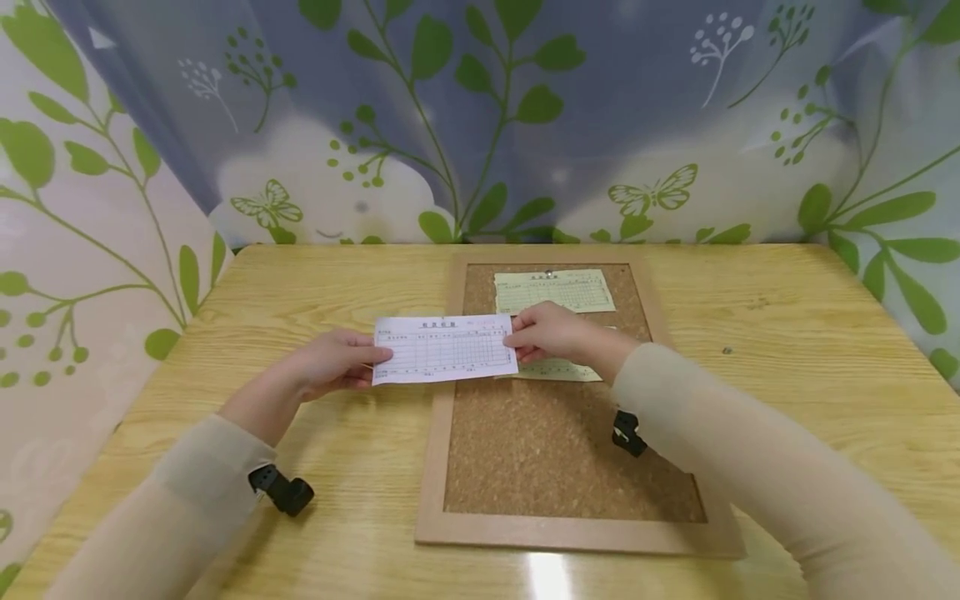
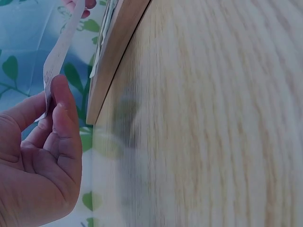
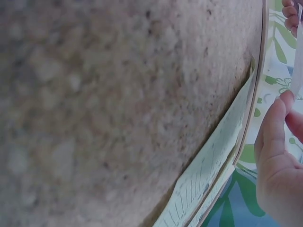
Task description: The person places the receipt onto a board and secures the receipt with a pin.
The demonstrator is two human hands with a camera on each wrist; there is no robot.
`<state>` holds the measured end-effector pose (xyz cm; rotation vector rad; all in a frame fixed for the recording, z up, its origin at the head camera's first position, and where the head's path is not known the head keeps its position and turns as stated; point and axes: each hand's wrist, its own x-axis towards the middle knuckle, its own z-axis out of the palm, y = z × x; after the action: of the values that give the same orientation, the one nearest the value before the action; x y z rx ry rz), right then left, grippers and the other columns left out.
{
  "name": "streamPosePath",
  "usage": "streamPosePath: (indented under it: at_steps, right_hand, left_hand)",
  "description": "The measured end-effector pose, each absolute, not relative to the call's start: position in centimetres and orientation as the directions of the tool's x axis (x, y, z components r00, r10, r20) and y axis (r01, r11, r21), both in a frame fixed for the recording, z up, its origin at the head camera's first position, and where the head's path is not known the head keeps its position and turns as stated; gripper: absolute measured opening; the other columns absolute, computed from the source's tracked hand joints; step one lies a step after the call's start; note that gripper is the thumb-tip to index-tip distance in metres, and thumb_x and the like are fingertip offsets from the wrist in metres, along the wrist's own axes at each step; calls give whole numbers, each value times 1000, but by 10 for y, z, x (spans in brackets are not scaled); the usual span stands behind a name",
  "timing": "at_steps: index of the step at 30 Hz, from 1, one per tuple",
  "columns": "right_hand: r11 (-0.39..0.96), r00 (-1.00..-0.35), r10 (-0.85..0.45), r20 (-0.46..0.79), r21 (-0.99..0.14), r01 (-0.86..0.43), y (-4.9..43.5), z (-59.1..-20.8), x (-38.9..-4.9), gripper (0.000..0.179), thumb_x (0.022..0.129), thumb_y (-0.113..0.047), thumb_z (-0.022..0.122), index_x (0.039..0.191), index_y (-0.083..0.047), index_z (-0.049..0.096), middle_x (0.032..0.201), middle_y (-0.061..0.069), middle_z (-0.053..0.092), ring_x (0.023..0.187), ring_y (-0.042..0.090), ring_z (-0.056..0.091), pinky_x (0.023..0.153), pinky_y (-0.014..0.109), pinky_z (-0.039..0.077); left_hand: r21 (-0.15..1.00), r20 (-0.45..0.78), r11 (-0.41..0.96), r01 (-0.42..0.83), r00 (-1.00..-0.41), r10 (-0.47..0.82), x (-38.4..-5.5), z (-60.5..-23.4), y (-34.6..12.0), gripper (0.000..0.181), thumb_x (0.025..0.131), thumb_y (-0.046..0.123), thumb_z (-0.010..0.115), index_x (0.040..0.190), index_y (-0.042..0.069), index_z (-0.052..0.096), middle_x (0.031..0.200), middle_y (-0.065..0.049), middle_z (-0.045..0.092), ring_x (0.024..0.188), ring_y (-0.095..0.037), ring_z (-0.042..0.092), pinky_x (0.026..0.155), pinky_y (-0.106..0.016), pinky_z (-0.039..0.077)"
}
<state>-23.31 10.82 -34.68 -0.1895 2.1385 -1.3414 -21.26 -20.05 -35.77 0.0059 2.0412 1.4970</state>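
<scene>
A white printed form slip (image 1: 442,350) is stretched between both hands, its table of ruled lines facing up in the head view. My left hand (image 1: 335,363) pinches its left end with the thumb on top; the left wrist view shows the slip (image 2: 59,54) edge-on between thumb and fingers. At the other end my right hand (image 1: 553,333) pinches the right edge, above the corkboard (image 1: 555,442). On the board lies a yellowish form slip (image 1: 558,292), with a pin (image 1: 548,273) at its top edge. Below it, a second yellowish slip (image 1: 562,370) is partly hidden by my right hand.
The wood-framed corkboard rests on a wooden table (image 1: 322,533). A small dark spot (image 1: 727,351) marks the table right of the board. Behind stands a leaf-patterned curtain (image 1: 480,125). Black straps with small cameras (image 1: 281,490) hang at both wrists.
</scene>
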Motion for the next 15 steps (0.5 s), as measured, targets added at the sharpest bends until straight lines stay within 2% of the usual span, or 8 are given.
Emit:
streamPosePath:
  at_steps: [7,11,15]
  right_hand:
    - [470,-802,-437,-407,-864,182,118,-345,-227,11,93,-6,55,89,4,55,75,5,54,66,11,53,68,26,52]
    - [469,-799,-438,-413,-863,188,124,-347,-223,16,93,-6,55,79,1,51,71,4,52,64,10,52,64,24,51]
    - [463,-804,-436,-404,-867,184,129,-347,-221,16,93,-5,55,79,1,51,70,4,52,63,10,52,65,24,51]
  left_hand:
    - [867,-450,388,-312,-826,341,-210,-357,-194,31,92,19,60,110,-6,61,79,-3,65,61,-7,53,60,-22,49]
    - [864,-453,401,-306,-819,351,-208,-358,-188,26,92,19,60,104,-4,63,79,-4,65,59,-8,51,57,-21,48]
    - [869,-444,402,-290,-815,371,-208,-357,-184,24,93,19,59,100,-3,64,79,-4,65,57,-8,51,56,-21,47]
